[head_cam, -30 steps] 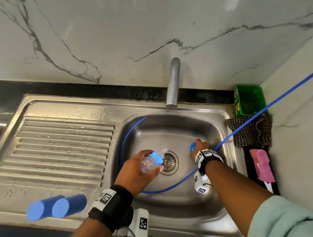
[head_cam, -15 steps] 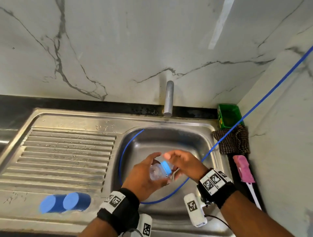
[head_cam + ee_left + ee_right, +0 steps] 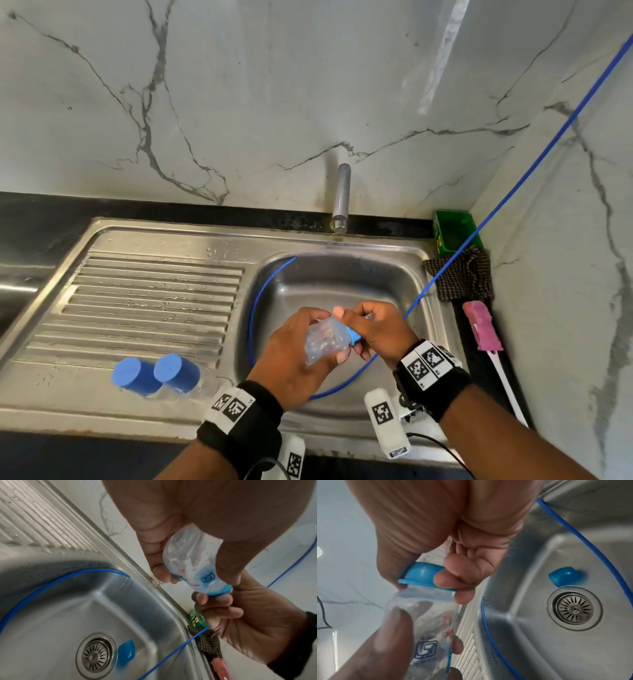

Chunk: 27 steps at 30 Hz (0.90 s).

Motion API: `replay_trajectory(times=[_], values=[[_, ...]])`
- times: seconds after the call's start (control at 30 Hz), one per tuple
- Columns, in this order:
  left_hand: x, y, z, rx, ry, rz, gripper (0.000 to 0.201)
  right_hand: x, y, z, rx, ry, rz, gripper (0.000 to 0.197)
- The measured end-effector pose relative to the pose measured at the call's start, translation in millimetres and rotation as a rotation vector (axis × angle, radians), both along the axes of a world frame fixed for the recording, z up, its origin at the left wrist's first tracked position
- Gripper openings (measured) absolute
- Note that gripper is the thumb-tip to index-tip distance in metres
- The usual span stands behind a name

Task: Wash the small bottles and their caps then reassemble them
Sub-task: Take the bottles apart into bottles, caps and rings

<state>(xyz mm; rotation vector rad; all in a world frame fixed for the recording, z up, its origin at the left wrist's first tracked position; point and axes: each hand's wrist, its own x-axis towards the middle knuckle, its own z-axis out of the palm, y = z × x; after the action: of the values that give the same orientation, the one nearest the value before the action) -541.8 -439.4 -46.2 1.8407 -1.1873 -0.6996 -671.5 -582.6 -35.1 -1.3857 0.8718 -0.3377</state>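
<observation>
While left hand (image 3: 294,356) holds bottle (image 3: 323,339), right hand (image 3: 380,329) pinches cap (image 3: 423,576).

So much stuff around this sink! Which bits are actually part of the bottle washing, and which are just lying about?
Part of the job:
- clear bottle, held in the left hand
- its blue collar, pinched by the right hand
- loose blue cap by the drain
- two capped bottles on the draining board
- sink

Just lying about:
- green box
- checked cloth
- pink brush
- blue cord

We can read only a blue boxed logo on the bottle (image 3: 426,647) (letters unclear); other print is blurred.
</observation>
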Motion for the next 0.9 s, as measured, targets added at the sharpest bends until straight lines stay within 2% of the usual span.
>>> replay_trajectory(times=[0.23, 0.37, 0.43, 0.5, 0.6, 0.67, 0.73, 0.77, 0.83, 0.9], values=[[-2, 1, 18, -0.056, 0.187, 0.033, 0.048, 1, 0, 1, -0.082, -0.066, -0.064, 0.039], [-7, -3, 24, -0.04, 0.652, 0.096, 0.057, -1, -1, 5, -0.164, -0.138, -0.032, 0.028], [-5, -4, 26, 0.005, 0.753, 0.115, 0.056, -1, -1, 6, -0.199, -0.141, -0.016, 0.029], [-1, -4, 26, 0.022, 0.723, 0.112, 0.057, -2, -3, 6, -0.213, -0.114, -0.027, 0.026], [9, -1, 16, -0.017, 0.518, 0.054, 0.071, -5, -6, 3, -0.163, -0.054, -0.102, 0.03], [12, 0, 10, -0.028, 0.424, 0.012, 0.065, -7, -7, 2, -0.104, -0.042, -0.141, 0.034], [12, -1, 11, -0.038, 0.474, 0.053, 0.045, -9, -8, 2, -0.069, -0.046, -0.149, 0.033], [10, -1, 15, -0.028, 0.565, 0.101, 0.034, -9, -8, 3, -0.069, -0.048, -0.142, 0.032], [10, -2, 20, 0.033, 0.689, 0.159, 0.043, -10, -9, 6, -0.078, -0.052, -0.124, 0.033], [9, -3, 18, 0.027, 0.677, 0.129, 0.053, -11, -11, 6, -0.082, -0.048, -0.122, 0.036]])
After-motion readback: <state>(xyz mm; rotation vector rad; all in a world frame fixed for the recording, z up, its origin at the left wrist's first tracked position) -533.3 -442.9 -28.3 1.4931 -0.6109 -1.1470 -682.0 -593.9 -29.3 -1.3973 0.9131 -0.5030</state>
